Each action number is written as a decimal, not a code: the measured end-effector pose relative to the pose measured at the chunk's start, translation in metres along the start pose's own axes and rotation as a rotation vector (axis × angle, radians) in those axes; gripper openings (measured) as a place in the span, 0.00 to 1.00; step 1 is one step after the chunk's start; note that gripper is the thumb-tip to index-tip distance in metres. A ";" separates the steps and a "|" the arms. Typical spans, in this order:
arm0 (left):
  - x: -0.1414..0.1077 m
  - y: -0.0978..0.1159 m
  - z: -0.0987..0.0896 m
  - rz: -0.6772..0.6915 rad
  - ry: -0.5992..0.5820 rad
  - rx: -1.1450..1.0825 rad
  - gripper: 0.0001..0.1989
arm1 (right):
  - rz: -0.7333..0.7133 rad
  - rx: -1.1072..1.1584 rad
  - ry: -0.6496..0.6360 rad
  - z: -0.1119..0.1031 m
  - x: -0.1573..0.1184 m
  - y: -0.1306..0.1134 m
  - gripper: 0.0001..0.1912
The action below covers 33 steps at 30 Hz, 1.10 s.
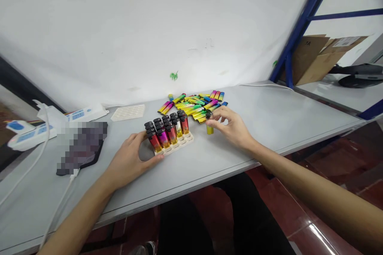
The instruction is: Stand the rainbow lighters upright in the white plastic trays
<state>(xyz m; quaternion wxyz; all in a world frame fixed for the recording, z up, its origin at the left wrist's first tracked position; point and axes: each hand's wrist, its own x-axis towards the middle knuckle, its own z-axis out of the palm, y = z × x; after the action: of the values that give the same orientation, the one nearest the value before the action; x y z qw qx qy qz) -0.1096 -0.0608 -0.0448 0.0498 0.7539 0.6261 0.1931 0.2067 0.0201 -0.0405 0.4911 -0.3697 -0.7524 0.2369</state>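
So the lighter [210,129] you've got is just off the right end of the loaded tray [188,140], upright or close to it, black top up, yellow showing at the bottom. Your right hand [232,126] has it pinched in its fingers [218,125]; can't tell if its base touches the desk [239,154]. Your left hand [128,163] is spread around the tray's near-left corner, thumb by the front edge. Some fingertips are hidden, so I can't say if it's really gripping.

The tray's packed with standing lighters [171,134], mostly red and magenta in front. Behind your right hand there's a messy pile of shiny multicolored lighters [193,105] lying down. Farther left: a second pale tray [128,112], a blurred-out phone-like device [85,145] on a white cable [68,187], and white power strips [86,112].
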 end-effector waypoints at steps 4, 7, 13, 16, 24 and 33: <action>0.000 0.001 0.000 0.010 0.002 -0.021 0.37 | -0.009 0.095 -0.125 0.020 0.005 -0.022 0.09; 0.000 0.001 0.000 0.015 0.002 -0.025 0.37 | -0.008 0.135 -0.198 0.034 0.011 -0.032 0.08; -0.001 0.003 0.001 0.039 0.013 -0.027 0.37 | 0.016 0.014 -0.298 0.049 0.014 -0.044 0.08; -0.002 0.004 0.000 0.053 0.018 -0.031 0.37 | 0.028 0.017 -0.300 0.051 0.011 -0.045 0.09; -0.001 0.004 0.000 0.035 0.009 -0.019 0.37 | 0.141 -0.137 -0.203 0.052 0.011 -0.043 0.15; -0.002 0.003 -0.001 0.019 0.003 -0.021 0.37 | -0.062 -0.394 -0.227 0.043 0.004 -0.025 0.14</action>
<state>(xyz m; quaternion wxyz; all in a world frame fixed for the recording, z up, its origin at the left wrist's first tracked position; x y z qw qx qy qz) -0.1069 -0.0635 -0.0437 0.0549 0.7591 0.6168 0.2009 0.1582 0.0080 -0.0373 0.3284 -0.4060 -0.8457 0.1101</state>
